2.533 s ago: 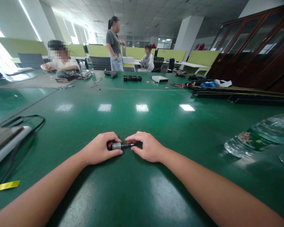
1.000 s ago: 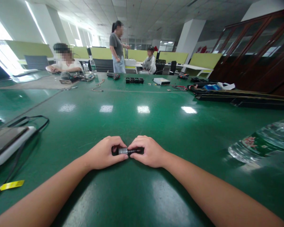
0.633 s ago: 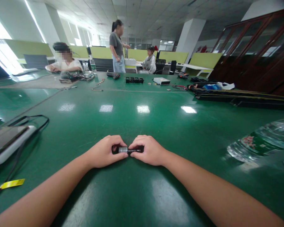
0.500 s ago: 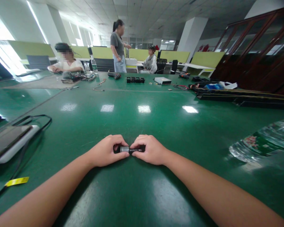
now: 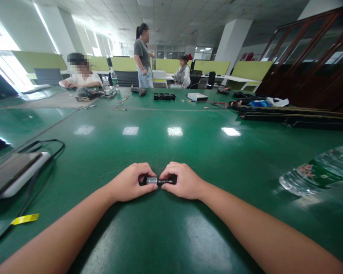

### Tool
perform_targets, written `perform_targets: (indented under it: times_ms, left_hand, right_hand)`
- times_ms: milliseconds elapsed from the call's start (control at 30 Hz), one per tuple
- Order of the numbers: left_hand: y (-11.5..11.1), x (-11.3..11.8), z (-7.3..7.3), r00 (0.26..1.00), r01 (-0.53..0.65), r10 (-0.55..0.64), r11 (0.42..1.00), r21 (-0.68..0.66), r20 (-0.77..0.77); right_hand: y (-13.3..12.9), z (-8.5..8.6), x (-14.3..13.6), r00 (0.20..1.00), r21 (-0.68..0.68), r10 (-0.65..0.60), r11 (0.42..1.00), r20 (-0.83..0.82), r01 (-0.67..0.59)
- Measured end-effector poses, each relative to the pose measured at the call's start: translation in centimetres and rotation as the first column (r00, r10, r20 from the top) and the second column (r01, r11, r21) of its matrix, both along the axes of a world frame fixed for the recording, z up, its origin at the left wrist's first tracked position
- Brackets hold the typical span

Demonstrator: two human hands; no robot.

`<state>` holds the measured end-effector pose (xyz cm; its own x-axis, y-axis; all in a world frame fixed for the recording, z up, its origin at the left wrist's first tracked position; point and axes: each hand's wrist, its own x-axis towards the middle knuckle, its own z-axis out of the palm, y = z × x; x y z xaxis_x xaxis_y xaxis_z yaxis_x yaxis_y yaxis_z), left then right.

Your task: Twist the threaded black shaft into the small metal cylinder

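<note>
My left hand (image 5: 133,182) grips a silver metal cylinder (image 5: 151,180) between thumb and fingers, low over the green table (image 5: 148,144). Its dark left end sits inside the curl of my fingers. My right hand (image 5: 184,180) is closed on a dark ribbed rod (image 5: 164,182), which lines up with the cylinder's right end. Cylinder and rod lie level and seem to touch; whether they are one piece I cannot tell. My fingertips hide part of both.
At the right lies a water bottle (image 5: 317,173). A phone-like slab (image 5: 14,171) with a black cable is at the left. Black fans (image 5: 164,96), a white box (image 5: 197,97) and dark strips (image 5: 274,113) stand farther back. Three people are beyond the table.
The gap between the fingertips of my two hands looks slightly wider, and more of the ribbed rod shows. The whole view has shifted a little.
</note>
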<state>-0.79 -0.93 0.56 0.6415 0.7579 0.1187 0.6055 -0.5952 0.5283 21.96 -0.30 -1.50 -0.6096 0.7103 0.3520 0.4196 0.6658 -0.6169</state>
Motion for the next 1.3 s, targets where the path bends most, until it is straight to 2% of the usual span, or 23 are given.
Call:
perform_targets:
  times_ms: [433, 600, 667, 900, 1300]
  left_hand:
    - [0.3, -0.9, 0.1, 0.999, -0.001, 0.002, 1.0, -0.026, 0.041]
    - [0.7, -1.7, 0.4, 0.998, -0.052, 0.052, 0.998, -0.027, 0.023]
    - [0.8, -1.9, 0.4, 0.997, -0.069, 0.07, 0.997, -0.033, 0.022]
    - [1.0, -1.8, 0.1, 0.996, -0.076, 0.078, 0.996, -0.056, 0.041]
    - [0.6, -1.4, 0.2, 0.997, -0.071, 0.072, 0.996, -0.051, 0.009]
  right_hand:
    - [0.3, -0.2, 0.3, 0.997, -0.005, -0.071, 0.997, 0.032, 0.071]
    - [0.8, -0.2, 0.7, 0.961, 0.0, -0.271, 0.963, 0.061, 0.271]
    - [0.9, -0.3, 0.7, 0.952, -0.015, -0.302, 0.953, 0.044, 0.303]
    - [0.6, -0.5, 0.6, 0.978, 0.011, -0.199, 0.98, 0.06, 0.199]
    - [0.7, -0.6, 0.2, 0.99, 0.038, -0.134, 0.99, 0.031, 0.133]
